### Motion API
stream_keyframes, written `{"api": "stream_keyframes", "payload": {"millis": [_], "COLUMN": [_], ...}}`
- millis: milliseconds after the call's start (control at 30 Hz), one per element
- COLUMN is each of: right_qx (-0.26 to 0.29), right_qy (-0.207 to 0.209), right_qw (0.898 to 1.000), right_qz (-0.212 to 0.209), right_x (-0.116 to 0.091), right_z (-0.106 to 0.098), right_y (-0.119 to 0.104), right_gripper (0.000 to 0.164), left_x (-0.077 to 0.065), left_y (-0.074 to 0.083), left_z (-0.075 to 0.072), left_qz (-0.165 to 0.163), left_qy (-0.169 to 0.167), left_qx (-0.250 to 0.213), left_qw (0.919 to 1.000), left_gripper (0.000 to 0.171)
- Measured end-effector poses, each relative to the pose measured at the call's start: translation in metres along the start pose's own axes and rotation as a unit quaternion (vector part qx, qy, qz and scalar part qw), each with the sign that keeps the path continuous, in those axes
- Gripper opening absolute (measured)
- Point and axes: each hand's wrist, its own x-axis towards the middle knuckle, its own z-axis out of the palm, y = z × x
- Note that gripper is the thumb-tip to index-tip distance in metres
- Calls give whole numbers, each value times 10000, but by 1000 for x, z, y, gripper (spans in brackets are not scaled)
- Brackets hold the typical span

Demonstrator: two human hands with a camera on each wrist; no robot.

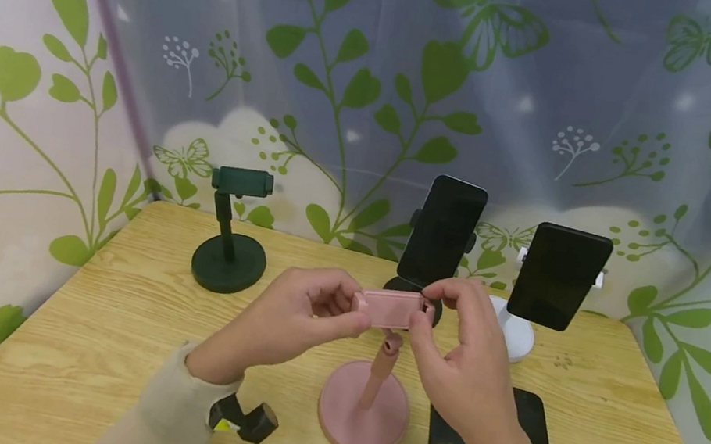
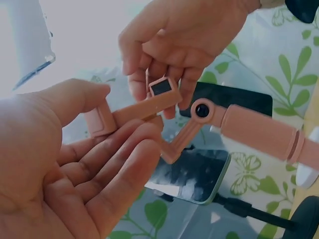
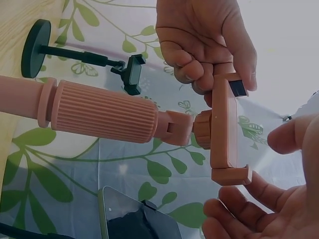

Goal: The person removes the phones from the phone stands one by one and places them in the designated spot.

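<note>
Head view: a dark green stand point(image 1: 226, 237) is leftmost; then your left hand point(image 1: 292, 314) pinches one end of the pink phone clamp point(image 1: 390, 308), mid-table above its round base point(image 1: 362, 414). Your right hand point(image 1: 467, 361) sits at the other end, thumb spread from loosely bent fingers; beyond stands a propped phone point(image 1: 560, 278).

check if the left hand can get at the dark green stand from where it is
Probably yes: the head view shows nothing standing between the left hand and the dark green stand, though that hand grips the pink holder and would likely have to let go first.
</note>
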Motion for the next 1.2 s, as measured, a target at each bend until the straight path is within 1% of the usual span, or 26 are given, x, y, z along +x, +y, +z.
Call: {"api": "stream_keyframes", "payload": {"millis": [100, 200, 300, 400, 600, 800, 967, 1200], "right_qx": [89, 224, 335, 381, 381, 330, 355, 405], "right_qy": [120, 233, 279, 288, 316, 300, 294, 261], "right_qw": [9999, 9995, 9990, 9988, 9988, 9990, 9989, 9988], "right_qz": [-30, -75, -78, -49, -36, 29, 13, -48], "right_x": [0, 0, 0, 0, -1, -3, -4, -3], "right_z": [0, -1, -1, 0, 1, 1, 0, 0], "right_y": [-1, -1, -2, -3, -3, -2, 0, -1], "right_gripper": [23, 26, 26, 27, 28, 30, 31, 31], "left_x": [0, -1, -1, 0, 3, 11, 18, 22], "left_y": [1, 0, -2, -6, -12, -22, -39, -64], "left_z": [2, 3, 1, -3, -10, -12, -14, -19], "left_qz": [52, 160, 356, 550, 866, 936, 1063, 1031], "left_qy": [164, 406, 659, 981, 1757, 2320, 2653, 3041], "left_qx": [-55, -2, 91, 135, 204, 161, 27, -72], "left_qw": [9998, 9990, 9972, 9936, 9804, 9681, 9583, 9470], "left_gripper": [6, 5, 6, 7, 6, 5, 8, 9]}}
